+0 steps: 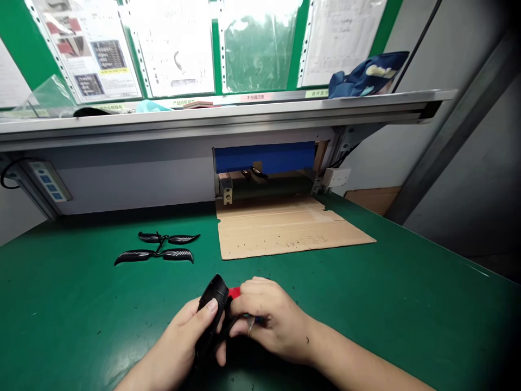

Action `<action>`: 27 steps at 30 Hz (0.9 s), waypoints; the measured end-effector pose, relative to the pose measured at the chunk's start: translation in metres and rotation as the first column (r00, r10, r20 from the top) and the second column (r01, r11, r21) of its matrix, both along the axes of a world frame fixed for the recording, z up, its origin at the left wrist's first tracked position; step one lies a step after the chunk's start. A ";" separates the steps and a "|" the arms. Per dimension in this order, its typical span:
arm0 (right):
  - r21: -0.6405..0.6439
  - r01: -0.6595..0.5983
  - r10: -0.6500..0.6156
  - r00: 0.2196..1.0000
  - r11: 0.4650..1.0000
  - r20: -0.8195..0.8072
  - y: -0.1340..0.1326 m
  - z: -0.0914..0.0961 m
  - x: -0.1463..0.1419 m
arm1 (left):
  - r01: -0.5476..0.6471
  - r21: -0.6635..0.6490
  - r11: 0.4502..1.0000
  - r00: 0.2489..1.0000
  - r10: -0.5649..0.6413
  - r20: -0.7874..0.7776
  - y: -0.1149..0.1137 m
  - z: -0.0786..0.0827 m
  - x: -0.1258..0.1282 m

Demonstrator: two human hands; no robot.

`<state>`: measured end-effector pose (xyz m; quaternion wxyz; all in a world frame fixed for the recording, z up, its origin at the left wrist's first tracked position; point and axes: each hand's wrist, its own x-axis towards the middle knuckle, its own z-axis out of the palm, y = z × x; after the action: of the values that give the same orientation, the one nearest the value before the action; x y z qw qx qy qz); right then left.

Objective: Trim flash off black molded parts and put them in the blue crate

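My left hand (pixel 185 339) is closed round a curved black plastic part (pixel 214 304), thumb pressed on its upper face, low on the green bench. My right hand (pixel 271 317) is closed beside it, fingers pinching a small tool with a red handle (pixel 234 292) against the part's right side. The tool's tip is hidden by my fingers. Both hands hover just above the mat (pixel 407 304).
Two pairs of black wing-shaped parts (pixel 157 248) lie on the mat at the back left. A flat cardboard sheet (pixel 285 225) leads to an opening under a blue panel (pixel 264 157). A shelf (pixel 228 117) with papers and a blue cloth (pixel 366 76) runs overhead.
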<state>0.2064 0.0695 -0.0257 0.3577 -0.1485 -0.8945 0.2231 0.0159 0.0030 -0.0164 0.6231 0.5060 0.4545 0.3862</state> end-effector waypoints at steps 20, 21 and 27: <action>0.524 0.398 -0.610 0.720 0.753 0.329 -0.002 0.010 -0.002 | -0.184 0.111 0.977 0.933 0.209 -0.292 -0.004 0.005 0.000; 0.534 0.393 -0.611 0.722 0.749 0.325 -0.002 0.009 -0.002 | -0.188 0.138 0.973 0.926 0.222 -0.306 -0.004 0.004 0.000; 0.551 0.367 -0.596 0.735 0.750 0.322 -0.001 0.008 0.000 | -0.070 0.320 0.945 0.907 0.193 -0.374 -0.004 0.005 0.001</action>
<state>0.2063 0.0688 -0.0176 0.1954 -0.3448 -0.9076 -0.1386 0.0172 -0.0012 -0.0113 0.4052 0.6305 0.5418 0.3804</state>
